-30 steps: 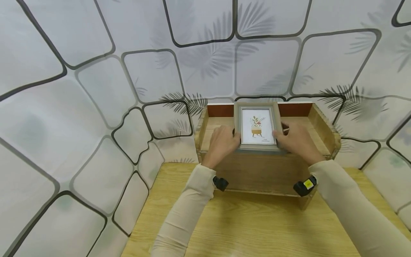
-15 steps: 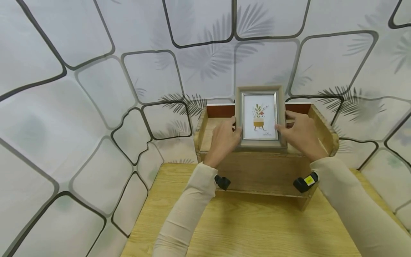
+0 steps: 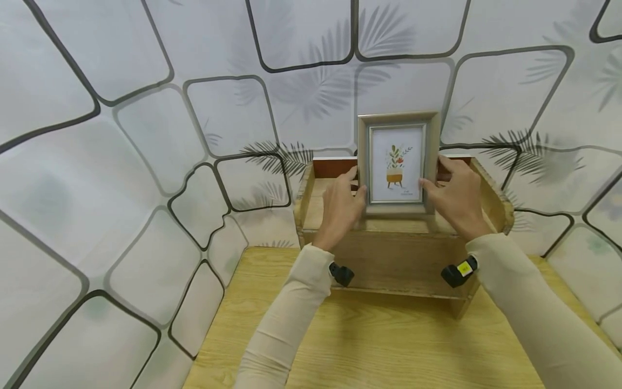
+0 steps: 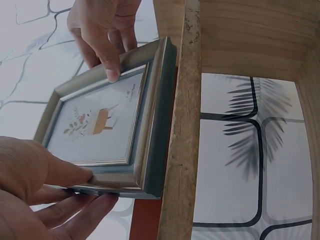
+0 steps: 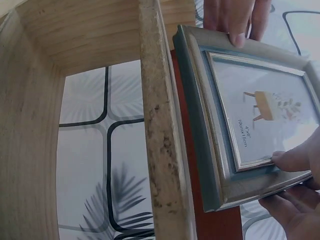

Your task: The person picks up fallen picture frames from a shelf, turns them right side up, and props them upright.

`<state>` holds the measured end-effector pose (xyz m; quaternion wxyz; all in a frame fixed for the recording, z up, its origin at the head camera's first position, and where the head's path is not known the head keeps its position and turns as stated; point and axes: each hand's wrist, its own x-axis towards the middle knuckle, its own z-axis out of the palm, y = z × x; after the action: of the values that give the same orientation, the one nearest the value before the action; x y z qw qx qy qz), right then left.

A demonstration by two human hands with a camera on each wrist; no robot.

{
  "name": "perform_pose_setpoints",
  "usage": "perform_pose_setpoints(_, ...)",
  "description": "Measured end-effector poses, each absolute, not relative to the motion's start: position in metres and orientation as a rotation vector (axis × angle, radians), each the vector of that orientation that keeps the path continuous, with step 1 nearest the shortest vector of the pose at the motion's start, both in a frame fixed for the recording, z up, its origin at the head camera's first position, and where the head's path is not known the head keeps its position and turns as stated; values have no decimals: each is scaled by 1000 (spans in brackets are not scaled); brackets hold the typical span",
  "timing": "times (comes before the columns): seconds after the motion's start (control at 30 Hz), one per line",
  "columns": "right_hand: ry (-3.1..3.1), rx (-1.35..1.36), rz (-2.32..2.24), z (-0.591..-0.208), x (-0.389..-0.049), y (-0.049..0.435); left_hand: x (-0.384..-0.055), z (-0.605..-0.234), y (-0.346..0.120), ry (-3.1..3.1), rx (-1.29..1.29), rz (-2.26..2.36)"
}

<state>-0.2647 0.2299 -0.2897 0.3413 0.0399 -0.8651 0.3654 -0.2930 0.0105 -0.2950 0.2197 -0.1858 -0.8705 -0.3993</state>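
A picture frame (image 3: 396, 208) with a beige-silver border and a plant-pot print stands nearly upright over the top shelf of a small wooden rack (image 3: 389, 259). My left hand (image 3: 338, 208) pinches its left edge, thumb on the front and fingers behind. On the opposite edge my right hand (image 3: 457, 197) grips it the same way. In the left wrist view, the picture frame's lower edge (image 4: 157, 125) lies close to the rack's front board (image 4: 185, 125); whether it touches the shelf I cannot tell. The right wrist view shows the right thumb (image 5: 295, 157) on the inner border.
The rack has raised side panels (image 3: 493, 197) and a reddish strip (image 3: 335, 168) along its back. It stands on a yellow wood-grain table (image 3: 389, 346) against a patterned wall (image 3: 311, 119). A lower compartment opens beneath the top shelf.
Both hands have raised the picture frame and tilted it from leaning back to nearly upright. It has also shifted slightly to the right. The rack has stayed in place.
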Motion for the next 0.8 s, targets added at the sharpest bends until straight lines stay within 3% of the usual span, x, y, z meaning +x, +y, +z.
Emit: perform_pose_setpoints(0.8, -2159, 123, 994, -302, -275, 234, -300, -304, 19, -2284, -519, -1298)
